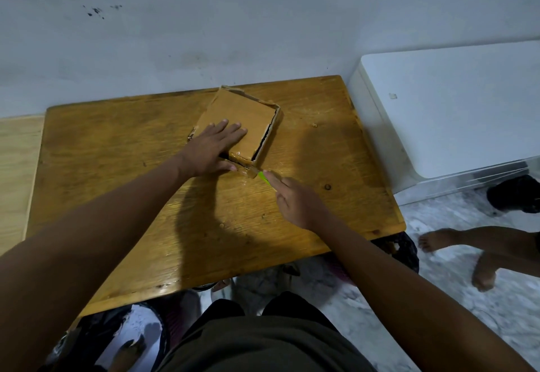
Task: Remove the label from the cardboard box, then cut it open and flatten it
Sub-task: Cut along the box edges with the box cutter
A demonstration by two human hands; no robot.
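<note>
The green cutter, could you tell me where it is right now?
The green cutter is in the right hand, at the cardboard box's near corner.

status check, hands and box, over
Left hand flat on cardboard box, pressing it to the table. Right hand grips green cutter, tip at the box's near corner. Nothing in the way.

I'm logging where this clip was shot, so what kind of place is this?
Probably a room in a home, not a workshop: a small wooden table against a plain wall, a white appliance beside it, and a barefoot person on the marbled floor.
</note>
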